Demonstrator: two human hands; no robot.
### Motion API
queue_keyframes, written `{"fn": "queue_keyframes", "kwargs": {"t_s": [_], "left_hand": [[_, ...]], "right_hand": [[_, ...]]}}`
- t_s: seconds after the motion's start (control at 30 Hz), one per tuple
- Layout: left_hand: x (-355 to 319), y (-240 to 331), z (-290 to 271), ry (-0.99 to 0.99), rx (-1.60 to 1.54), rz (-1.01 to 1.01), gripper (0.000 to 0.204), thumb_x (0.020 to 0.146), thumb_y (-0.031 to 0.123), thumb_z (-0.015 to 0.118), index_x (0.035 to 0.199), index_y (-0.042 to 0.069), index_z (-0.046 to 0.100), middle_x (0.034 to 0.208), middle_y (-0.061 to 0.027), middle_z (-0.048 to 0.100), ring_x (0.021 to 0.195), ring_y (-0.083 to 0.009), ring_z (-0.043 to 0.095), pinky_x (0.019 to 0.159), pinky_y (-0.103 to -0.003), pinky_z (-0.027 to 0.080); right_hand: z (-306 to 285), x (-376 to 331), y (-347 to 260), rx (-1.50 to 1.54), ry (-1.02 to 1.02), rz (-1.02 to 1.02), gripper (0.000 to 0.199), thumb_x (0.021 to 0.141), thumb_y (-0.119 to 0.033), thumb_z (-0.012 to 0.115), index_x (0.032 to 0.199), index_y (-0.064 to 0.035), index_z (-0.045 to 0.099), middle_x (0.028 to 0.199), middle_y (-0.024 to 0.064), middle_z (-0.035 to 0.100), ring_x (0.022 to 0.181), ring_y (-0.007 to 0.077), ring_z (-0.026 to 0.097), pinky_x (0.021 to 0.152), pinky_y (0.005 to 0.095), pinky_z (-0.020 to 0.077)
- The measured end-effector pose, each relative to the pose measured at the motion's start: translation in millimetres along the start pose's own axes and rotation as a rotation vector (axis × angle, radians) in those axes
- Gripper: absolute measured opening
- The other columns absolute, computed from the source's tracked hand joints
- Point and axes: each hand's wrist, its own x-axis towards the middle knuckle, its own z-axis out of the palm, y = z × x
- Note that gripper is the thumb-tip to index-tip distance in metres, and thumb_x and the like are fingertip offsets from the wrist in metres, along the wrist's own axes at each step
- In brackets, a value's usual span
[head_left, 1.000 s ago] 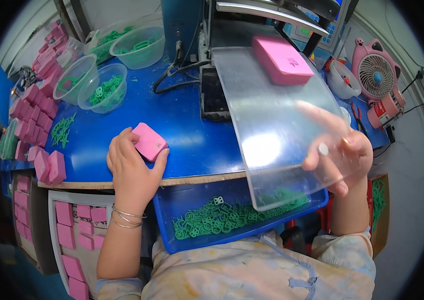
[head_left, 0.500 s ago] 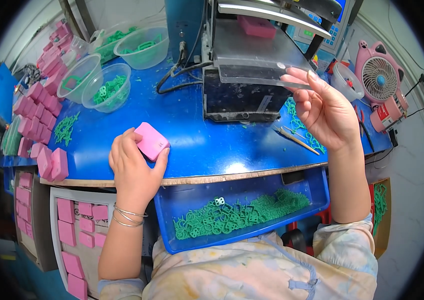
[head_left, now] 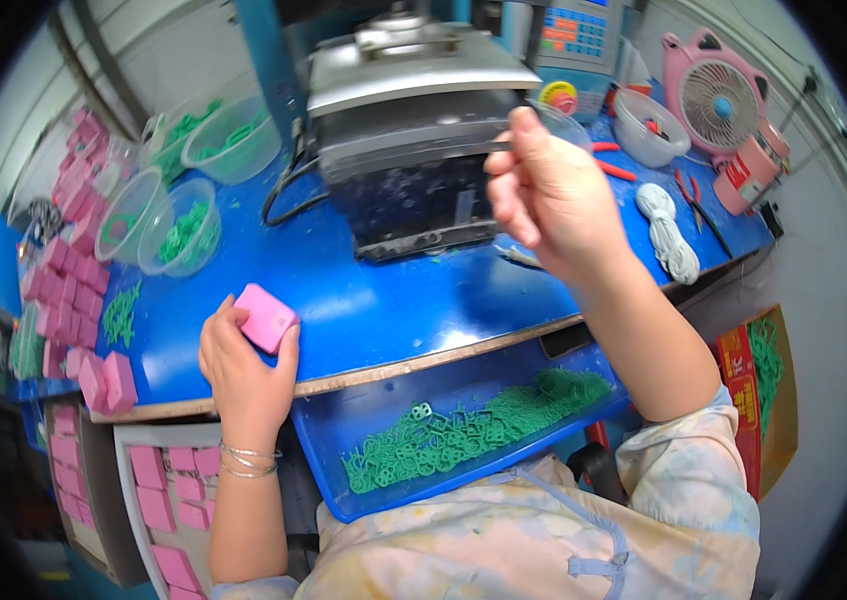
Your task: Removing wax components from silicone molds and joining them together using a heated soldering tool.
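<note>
My left hand (head_left: 241, 362) lies at the front edge of the blue table, its fingers and thumb round a pink rounded block (head_left: 267, 318). At the right side of a press (head_left: 424, 95), my right hand (head_left: 562, 195) is raised with its fingers curled. Its thumb and forefinger seem to pinch the corner of a clear plate (head_left: 414, 152), though motion blurs the fingertips. The plate lies under the metal upper part of the press, above its black base (head_left: 424, 205). Whatever rests on the plate is hidden.
A blue tray (head_left: 329, 495) of small green pieces sits below the table edge. Pink blocks (head_left: 69, 285) are stacked at left, near clear bowls (head_left: 234, 150) of green pieces. Farther right are white cord (head_left: 666, 230), pliers (head_left: 709, 225), a white bowl (head_left: 649, 135) and a pink fan (head_left: 719, 95).
The clear plate with a pink block, earlier pulled partly out, now sits under the press, and my right hand has moved inward with it. My view has turned; my left hand keeps the block.
</note>
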Motion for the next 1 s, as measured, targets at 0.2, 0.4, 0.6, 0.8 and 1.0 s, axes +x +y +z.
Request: {"fn": "queue_keyframes", "kwargs": {"t_s": [0.2,0.4,0.6,0.8,1.0], "left_hand": [[0.6,6.3,-0.5,0.022,0.095,-0.047,0.06,0.072,0.024,0.069,0.116,-0.002,0.038,0.124,-0.021,0.039,0.114,-0.036,0.037,0.098,-0.045,0.027],[1.0,7.7,2.1,0.033,0.088,0.0,0.068,0.073,0.024,0.069,0.124,-0.004,0.033,0.123,-0.0206,0.038,0.115,-0.0366,0.035,0.098,-0.045,0.026],[-0.8,9.8,1.9,-0.006,-0.011,-0.113,0.07,0.074,0.021,0.068,0.128,-0.003,0.029,0.125,-0.0213,0.035,0.116,-0.0365,0.035,0.094,-0.044,0.033],[1.3,10.1,0.8,-0.013,-0.088,-0.108,0.07,0.074,0.02,0.068,0.128,-0.004,0.03,0.124,-0.0219,0.037,0.114,-0.0371,0.039,0.093,-0.043,0.035],[6.9,5.4,1.2,-0.022,-0.104,-0.112,0.068,0.07,0.024,0.072,0.122,-0.005,0.039,0.117,-0.0215,0.045,0.108,-0.0367,0.044,0.093,-0.042,0.036]], "right_hand": [[7.3,-3.6,-1.6,0.006,0.032,-0.014,0.046,0.091,-0.041,0.046,0.076,0.002,0.053,0.051,0.0074,0.054,0.034,0.0081,0.04,0.034,0.0211,0.0311],[4.6,-4.3,-2.2,0.011,0.011,0.044,0.048,0.091,-0.042,0.045,0.067,-0.0016,0.053,0.047,0.0055,0.051,0.033,0.0072,0.039,0.033,0.0196,0.031],[2.3,-4.0,-3.1,0.015,-0.006,0.052,0.048,0.091,-0.041,0.044,0.066,-0.0015,0.053,0.049,0.0061,0.052,0.034,0.0073,0.04,0.034,0.0198,0.0319],[2.8,5.7,-4.4,0.011,-0.005,0.081,0.046,0.091,-0.04,0.045,0.066,-0.0026,0.053,0.049,0.0056,0.052,0.034,0.007,0.04,0.034,0.0195,0.0319],[0.6,25.1,2.0,0.193,-0.056,0.158,0.033,0.087,-0.03,0.048,0.07,-0.002,0.053,0.051,0.006,0.052,0.033,0.0093,0.04,0.031,0.0243,0.0333]]}}
